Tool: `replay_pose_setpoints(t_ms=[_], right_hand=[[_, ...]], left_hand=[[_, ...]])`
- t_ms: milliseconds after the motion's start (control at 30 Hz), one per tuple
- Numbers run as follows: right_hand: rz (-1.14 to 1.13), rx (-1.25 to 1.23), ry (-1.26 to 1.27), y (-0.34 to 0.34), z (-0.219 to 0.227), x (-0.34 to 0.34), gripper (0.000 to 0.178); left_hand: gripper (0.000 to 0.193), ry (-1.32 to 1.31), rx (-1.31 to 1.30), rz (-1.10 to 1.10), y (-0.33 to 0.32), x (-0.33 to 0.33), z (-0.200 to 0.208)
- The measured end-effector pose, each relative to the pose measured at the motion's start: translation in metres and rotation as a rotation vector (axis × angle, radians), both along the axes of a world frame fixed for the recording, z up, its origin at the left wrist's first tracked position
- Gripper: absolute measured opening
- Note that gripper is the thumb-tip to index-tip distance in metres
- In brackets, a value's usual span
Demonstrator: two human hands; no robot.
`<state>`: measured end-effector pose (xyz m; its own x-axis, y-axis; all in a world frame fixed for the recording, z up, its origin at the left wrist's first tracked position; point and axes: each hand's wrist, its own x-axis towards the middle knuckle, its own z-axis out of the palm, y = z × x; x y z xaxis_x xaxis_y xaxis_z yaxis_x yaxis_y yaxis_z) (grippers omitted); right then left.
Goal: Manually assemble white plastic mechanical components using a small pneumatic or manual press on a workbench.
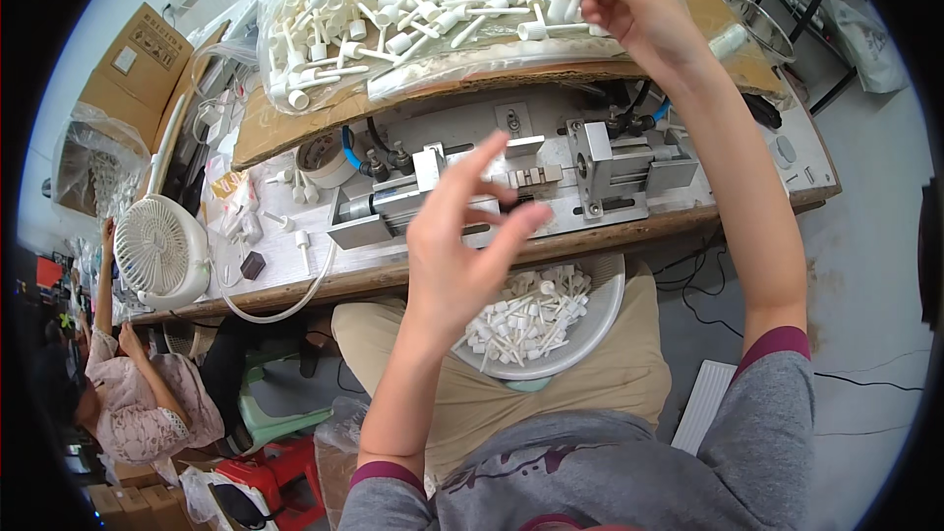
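Observation:
My left hand (457, 246) is over the metal clamping fixture (536, 175) on the bench, its fingers apart and nothing visible in them. My right hand (639, 25) reaches up to a big heap of white plastic caps with long stems (413, 10). Its fingers are closed around white stemmed caps at the heap's right side; how many cannot be made out. The heap lies on clear plastic sheeting over a cardboard sheet (295, 128), raised behind the fixture. More white stemmed caps (531, 320) fill a round pale bowl (605, 310) on my lap.
Left on the bench are a white fan (160, 248), a tape roll (324, 159), a small dark block (253, 265) and loose caps. A clear hose (285, 313) loops over the front edge. Another person (147, 383) sits at far left, near a red stool (280, 477).

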<state>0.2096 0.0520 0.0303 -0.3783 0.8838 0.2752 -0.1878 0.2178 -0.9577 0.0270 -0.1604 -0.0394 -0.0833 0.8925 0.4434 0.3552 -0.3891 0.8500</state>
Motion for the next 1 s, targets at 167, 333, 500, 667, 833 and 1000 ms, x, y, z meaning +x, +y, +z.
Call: replay_pose_setpoints(t_ms=[167,333,500,667,833,1000], right_hand=[[0.458,-0.103,-0.132,-0.094,-0.004,-0.003,0.028],[0.541,-0.337,-0.115,-0.135,-0.04,0.009,0.02],[0.382,-0.412,0.058,-0.135,-0.065,0.034,0.019],[0.126,-0.366,0.064,-0.149,-0.067,0.035,0.019],[0.097,-0.405,0.099,-0.159,-0.074,0.036,0.024],[0.063,-0.44,0.146,-0.164,-0.077,0.031,0.022]], left_hand=[[0.057,-0.567,-0.056,-0.131,0.019,-0.012,0.016],[0.029,-0.481,-0.218,-0.282,-0.002,-0.021,0.014],[0.032,-0.461,-0.146,-0.191,-0.027,-0.025,0.004],[0.037,0.162,-0.038,0.037,-0.028,-0.012,-0.024],[0.027,0.642,0.057,0.144,-0.016,0.002,-0.045],[0.027,0.868,0.129,0.185,-0.001,0.003,-0.035]])
